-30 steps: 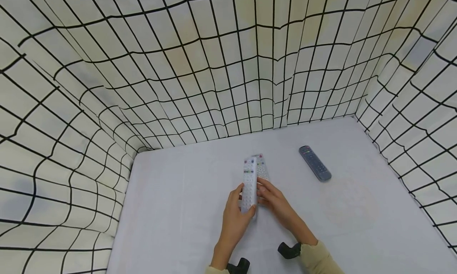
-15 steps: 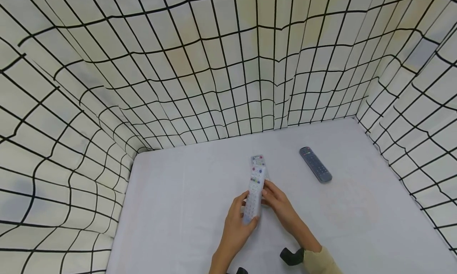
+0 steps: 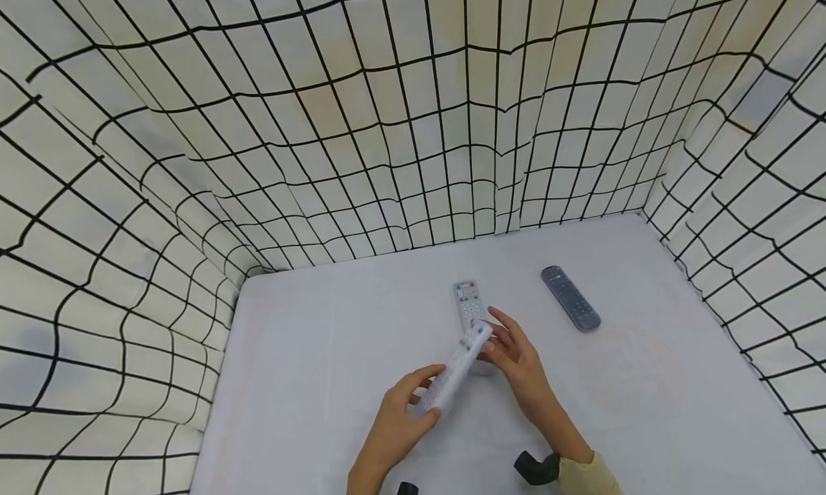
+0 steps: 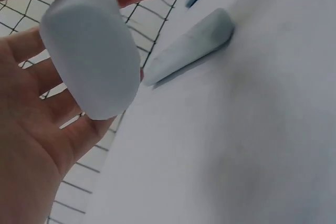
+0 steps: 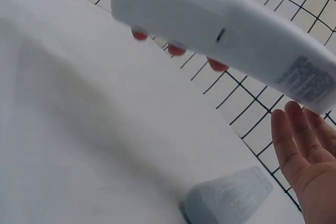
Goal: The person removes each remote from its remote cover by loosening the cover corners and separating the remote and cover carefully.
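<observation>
Fingers [image 4: 84, 134] of the left hand [image 3: 395, 422] have got a white remote [image 3: 454, 371] by its near end, tilted up above the worktop [image 3: 290, 366]. Right hand [image 3: 528, 373] is loosely spread at the far end, can't tell if it's touching. Second pale remote [image 3: 468, 301] lies flat, partly hidden behind it, dark remote [image 3: 571, 298] off right. Grid-lined sheeting [image 3: 413, 165] walls in the back and sides.
</observation>
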Demonstrator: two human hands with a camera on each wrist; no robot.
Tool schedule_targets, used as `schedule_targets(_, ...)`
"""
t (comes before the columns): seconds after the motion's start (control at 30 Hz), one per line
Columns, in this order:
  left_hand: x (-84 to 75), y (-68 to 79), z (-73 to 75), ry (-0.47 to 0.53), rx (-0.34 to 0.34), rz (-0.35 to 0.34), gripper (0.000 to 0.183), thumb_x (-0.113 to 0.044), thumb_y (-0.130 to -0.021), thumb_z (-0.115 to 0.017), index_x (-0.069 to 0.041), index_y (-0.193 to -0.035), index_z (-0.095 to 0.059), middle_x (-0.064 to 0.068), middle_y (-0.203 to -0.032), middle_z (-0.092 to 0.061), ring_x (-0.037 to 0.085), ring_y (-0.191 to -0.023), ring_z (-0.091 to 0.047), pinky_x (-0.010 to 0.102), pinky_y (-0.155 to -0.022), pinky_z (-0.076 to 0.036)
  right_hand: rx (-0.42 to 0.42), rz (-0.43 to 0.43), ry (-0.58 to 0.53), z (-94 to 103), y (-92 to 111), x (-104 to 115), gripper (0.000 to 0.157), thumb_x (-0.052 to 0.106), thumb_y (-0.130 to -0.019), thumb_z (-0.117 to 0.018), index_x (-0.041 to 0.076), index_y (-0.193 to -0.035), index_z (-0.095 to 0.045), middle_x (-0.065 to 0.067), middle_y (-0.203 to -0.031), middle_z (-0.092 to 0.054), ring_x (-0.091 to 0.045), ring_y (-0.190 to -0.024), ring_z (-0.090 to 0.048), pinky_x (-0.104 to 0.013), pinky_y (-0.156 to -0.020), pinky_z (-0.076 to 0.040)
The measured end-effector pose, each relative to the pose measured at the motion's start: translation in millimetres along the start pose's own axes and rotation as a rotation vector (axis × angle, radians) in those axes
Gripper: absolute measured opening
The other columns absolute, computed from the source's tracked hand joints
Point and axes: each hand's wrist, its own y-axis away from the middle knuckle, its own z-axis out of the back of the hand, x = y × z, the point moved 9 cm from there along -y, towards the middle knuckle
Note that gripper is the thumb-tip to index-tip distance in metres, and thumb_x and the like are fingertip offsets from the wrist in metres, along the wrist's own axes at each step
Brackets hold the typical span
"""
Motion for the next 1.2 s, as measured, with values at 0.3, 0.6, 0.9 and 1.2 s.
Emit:
schedule_targets(0.3, -6.3, 6.1, 41.2, -0.077, -0.099, -0.029, 0.064, -0.007, -0.079, -0.075, -0.042, -0.129, -0.056, -0.017, -0.128, -0.062, 0.007, -0.101, -0.065, 0.027, -0.08, -0.052, -0.014, -0.12, -0.001, -5.7, 6.7, -27.9, 0.048, 0.017, -0.097, -0.061, 0.011, -0.141, -0.042, -0.014, -0.139, -0.052, -0.011, -0.112, -0.063, -0.04, -0.095, -0.055)
schedule_targets(0.6, -20.1, 13.8, 87.4, -0.159, -0.277, -0.128, 0.053, -0.015, -0.085, -0.076, -0.036, -0.13, -0.057, -0.013, -0.125, -0.065, 0.007, -0.099, -0.068, 0.022, -0.079, -0.054, 0.097, -0.242, 0.022, -33.7, 14.2, -60.5, 0.048, 0.022, -0.097, -0.062, 0.006, -0.138, -0.041, -0.02, -0.139, -0.053, -0.029, -0.116, -0.063, -0.029, -0.093, -0.055)
schedule_targets(0.9, -36.6, 13.3, 97.5, -0.279, -0.432, -0.166, 0.046, -0.027, -0.081, -0.082, -0.03, -0.123, -0.063, -0.012, -0.108, -0.069, 0.005, -0.091, -0.065, 0.01, -0.076, -0.048, 0.2, -0.244, 0.25, -57.1, 18.6, -73.7, 0.04, 0.029, -0.099, -0.059, 0.011, -0.134, -0.051, -0.013, -0.139, -0.055, -0.027, -0.124, -0.057, -0.018, -0.094, -0.049)
schedule_targets(1.2, -51.1, 8.9, 79.8, -0.457, -0.493, -0.281, 0.036, -0.04, -0.079, -0.082, -0.023, -0.108, -0.069, -0.013, -0.101, -0.068, 0.003, -0.072, -0.064, 0.017, -0.06, -0.051, 0.218, -0.187, 0.36, -59.3, 17.6, -78.8, 0.033, 0.027, -0.1, -0.057, 0.011, -0.129, -0.058, -0.011, -0.135, -0.06, -0.03, -0.125, -0.058, -0.023, -0.095, -0.05)
